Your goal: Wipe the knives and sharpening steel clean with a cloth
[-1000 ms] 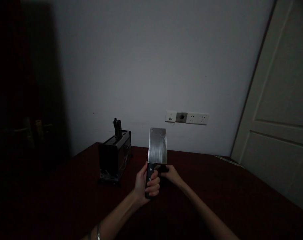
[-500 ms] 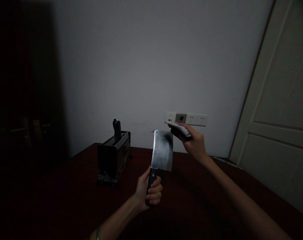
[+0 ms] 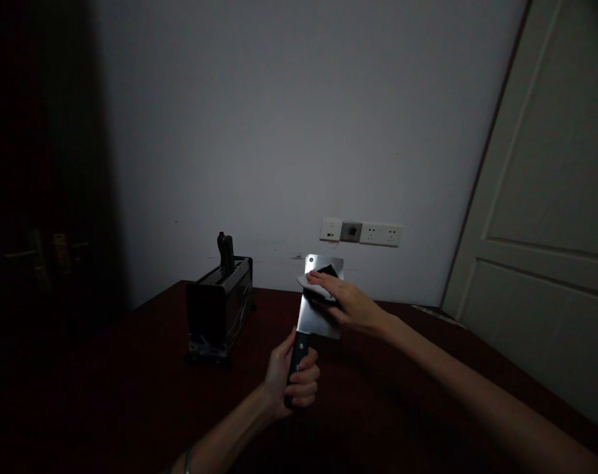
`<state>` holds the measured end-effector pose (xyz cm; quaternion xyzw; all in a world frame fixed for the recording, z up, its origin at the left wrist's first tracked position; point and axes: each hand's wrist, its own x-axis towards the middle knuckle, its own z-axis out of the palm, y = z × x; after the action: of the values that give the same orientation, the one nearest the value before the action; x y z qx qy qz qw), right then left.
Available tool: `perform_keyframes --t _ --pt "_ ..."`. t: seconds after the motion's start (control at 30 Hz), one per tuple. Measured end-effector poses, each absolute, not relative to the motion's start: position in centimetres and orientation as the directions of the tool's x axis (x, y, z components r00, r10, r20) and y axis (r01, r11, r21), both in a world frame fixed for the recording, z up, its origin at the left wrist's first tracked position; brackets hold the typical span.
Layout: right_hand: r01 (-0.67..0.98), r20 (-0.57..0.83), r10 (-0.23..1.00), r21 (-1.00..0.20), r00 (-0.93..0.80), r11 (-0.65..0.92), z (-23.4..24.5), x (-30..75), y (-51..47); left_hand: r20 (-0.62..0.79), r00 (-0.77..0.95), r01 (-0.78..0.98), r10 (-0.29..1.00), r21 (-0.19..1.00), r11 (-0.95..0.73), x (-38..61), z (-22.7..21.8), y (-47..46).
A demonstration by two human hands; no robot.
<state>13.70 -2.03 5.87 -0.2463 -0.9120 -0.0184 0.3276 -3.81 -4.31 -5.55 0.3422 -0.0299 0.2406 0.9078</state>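
My left hand [image 3: 299,375] is wrapped round the black handle of a cleaver [image 3: 318,320], its wide steel blade pointing up and away from me. Across the upper part of the blade lies my right hand [image 3: 350,304], fingers pressing a folded white and dark cloth [image 3: 305,283] flat against the steel. Part of the cloth is hidden beneath those fingers. The blade's top corner with its small hole shows above the cloth.
To the left on the dark red table [image 3: 150,368] stands a black knife block [image 3: 220,306] with black handles rising from its top. Wall sockets [image 3: 360,232] sit behind the cleaver. A pale door [image 3: 540,217] is at the right.
My right hand has come down and left with the cloth, from beside the blade's top corner onto its face. My left hand keeps its hold on the cleaver.
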Motion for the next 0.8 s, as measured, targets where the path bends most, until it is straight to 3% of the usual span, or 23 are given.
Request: perform_keyframes --t 0.2,0.37,0.53,0.8 --pt "0.293 0.497 0.361 -0.211 -0.789 0.932 3.1 12.0 -5.3 0.177 0.855 -0.489 0.487 0.588 0.645 -3.9 -6.0 -4.0" --pt "0.344 0.461 0.391 -0.187 -0.796 0.92 4.9 13.1 -2.9 0.172 0.873 -0.457 0.456 0.614 0.643 -3.6 -6.0 -4.4" --pt "0.459 0.566 0.441 -0.12 -0.697 0.88 7.2 14.6 0.2 0.174 0.895 -0.42 0.41 0.638 0.645 -3.1 -5.7 -5.2" --pt "0.321 0.457 0.373 -0.189 -0.808 0.928 2.4 12.2 -4.8 0.195 0.865 -0.482 0.462 0.577 0.659 -3.2 -6.5 -4.6"
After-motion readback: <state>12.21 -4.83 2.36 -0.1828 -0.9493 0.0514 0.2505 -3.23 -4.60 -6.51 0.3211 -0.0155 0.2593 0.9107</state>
